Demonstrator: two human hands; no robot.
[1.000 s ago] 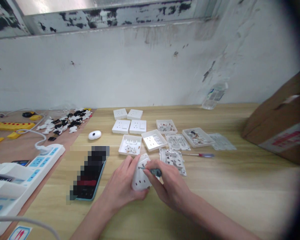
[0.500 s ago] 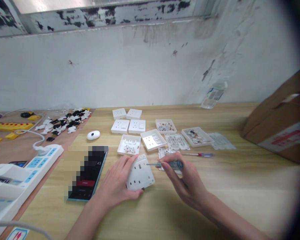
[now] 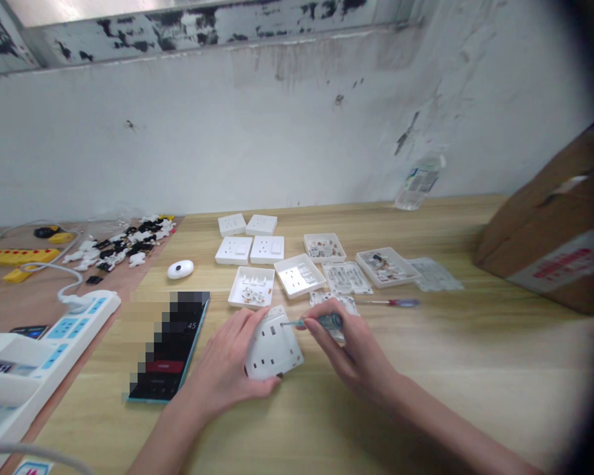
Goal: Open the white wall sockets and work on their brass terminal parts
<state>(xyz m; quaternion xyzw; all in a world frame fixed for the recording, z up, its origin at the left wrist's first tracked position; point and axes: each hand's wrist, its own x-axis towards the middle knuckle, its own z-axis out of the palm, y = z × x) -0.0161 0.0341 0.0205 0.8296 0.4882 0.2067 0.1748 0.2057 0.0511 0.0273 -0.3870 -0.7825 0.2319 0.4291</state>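
My left hand [image 3: 225,366] grips a white wall socket [image 3: 273,344], holding it tilted up off the wooden table [image 3: 426,369] with its face toward me. My right hand [image 3: 349,346] is closed around a small screwdriver [image 3: 321,322] with a teal handle. The screwdriver's thin tip touches the socket's upper right edge. Just behind my right hand lies a clear socket insert [image 3: 332,301], partly hidden by my fingers.
Behind my hands lie several white socket plates [image 3: 250,249], open housings [image 3: 251,287] and small trays of parts [image 3: 382,265]. A second screwdriver [image 3: 396,303], a phone [image 3: 171,346], a power strip [image 3: 39,336], a cardboard box [image 3: 554,244] and a bottle [image 3: 418,183] also sit on the table.
The socket has turned from edge-up to face-up in my left hand. My right hand shifted right, then back left, bringing the screwdriver tip to the socket's upper edge.
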